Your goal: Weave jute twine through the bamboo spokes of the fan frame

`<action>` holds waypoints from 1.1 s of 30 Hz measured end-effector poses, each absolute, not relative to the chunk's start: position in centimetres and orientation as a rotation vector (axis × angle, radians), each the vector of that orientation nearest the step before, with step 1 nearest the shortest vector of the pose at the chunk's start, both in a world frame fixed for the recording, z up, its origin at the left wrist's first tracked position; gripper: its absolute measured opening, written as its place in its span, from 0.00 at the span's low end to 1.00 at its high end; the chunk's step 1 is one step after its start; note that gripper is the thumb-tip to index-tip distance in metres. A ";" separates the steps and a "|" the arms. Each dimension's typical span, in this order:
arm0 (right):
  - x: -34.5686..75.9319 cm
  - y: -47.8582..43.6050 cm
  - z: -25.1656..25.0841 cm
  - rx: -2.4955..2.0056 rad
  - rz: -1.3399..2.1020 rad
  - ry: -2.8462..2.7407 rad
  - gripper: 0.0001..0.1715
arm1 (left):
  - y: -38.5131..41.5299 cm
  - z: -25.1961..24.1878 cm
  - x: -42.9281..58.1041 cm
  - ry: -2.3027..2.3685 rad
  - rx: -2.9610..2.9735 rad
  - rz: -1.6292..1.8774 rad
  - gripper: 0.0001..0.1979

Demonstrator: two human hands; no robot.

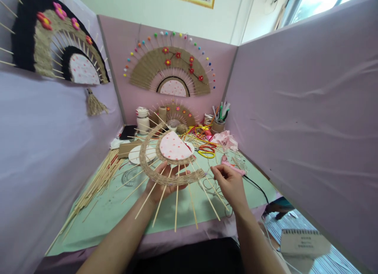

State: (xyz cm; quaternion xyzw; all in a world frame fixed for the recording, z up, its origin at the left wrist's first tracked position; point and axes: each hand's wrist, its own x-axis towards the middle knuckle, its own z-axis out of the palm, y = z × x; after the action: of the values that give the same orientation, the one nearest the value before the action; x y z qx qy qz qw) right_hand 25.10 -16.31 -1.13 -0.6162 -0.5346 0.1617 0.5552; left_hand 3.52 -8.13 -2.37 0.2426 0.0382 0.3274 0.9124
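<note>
My left hand (169,183) holds up a half-made fan (159,177) from below, its fingers curled behind the sticks. Thin wooden sticks spread out from the fan's polka-dot half-round centre (174,146), and a band of woven twine crosses them. To the right, my right hand (228,181) pinches a thin strand of twine (210,163) between thumb and fingertips, just off the band's right end. Loose loops of the twine trail over the table below. A pink glue gun (232,165) lies right behind my right hand.
Wooden sticks (94,183) are heaped along the table's left side. Yellow scissors (206,152), pink cloth (226,140), a tool cup (218,126) and a white bottle (143,120) stand or lie farther back. Finished fans (177,65) hang on partition walls. A black cord (256,185) runs off the right edge.
</note>
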 end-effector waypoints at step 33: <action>22.6 -20.1 -2.2 -1.323 0.469 -1.595 0.19 | -7.4 -2.7 3.5 0.172 0.412 1.059 0.17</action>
State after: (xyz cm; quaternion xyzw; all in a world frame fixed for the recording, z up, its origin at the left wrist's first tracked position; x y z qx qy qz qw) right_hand 22.65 -20.08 -2.18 -0.5440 -0.6558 0.1929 0.4866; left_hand 3.53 -7.39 -2.67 0.1949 0.0814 0.5008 0.8394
